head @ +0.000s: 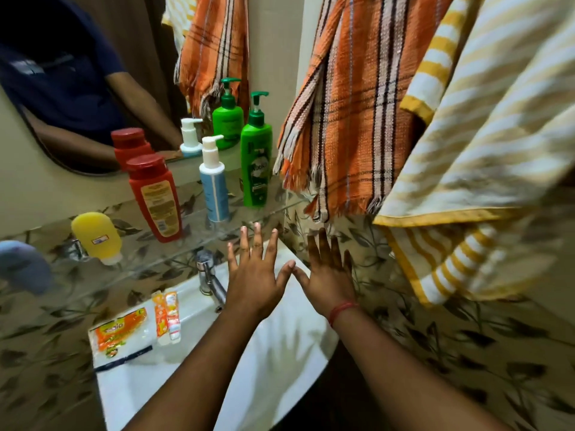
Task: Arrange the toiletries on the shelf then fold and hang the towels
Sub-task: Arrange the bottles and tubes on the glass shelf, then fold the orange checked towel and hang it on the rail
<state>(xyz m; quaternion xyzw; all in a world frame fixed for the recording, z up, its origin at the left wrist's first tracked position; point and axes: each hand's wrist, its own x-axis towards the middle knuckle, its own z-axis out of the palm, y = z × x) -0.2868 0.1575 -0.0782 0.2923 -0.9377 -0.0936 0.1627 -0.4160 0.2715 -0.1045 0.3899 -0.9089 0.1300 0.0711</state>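
Meanwhile, both hands, left (255, 284) and right (326, 281), spread wide, empty, mid-frame above the sink (280, 353), thumbs touching, below the glass shelf (174, 244) edge, towels (357, 104) hanging upper right.

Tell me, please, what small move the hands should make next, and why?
Probably the left hand should reach down for the toothpaste tube on the sink rim. Both hands are open and empty, the right hand too, and the tube lies off the glass shelf that holds the bottles.

Both forearms are showing bare, no sleeves reaching down this far. The right wrist is wearing a thin red thread band (341, 309), looped a couple of times. The left hand (255, 275) looks like it's wearing a ring, too blurry to be sure.
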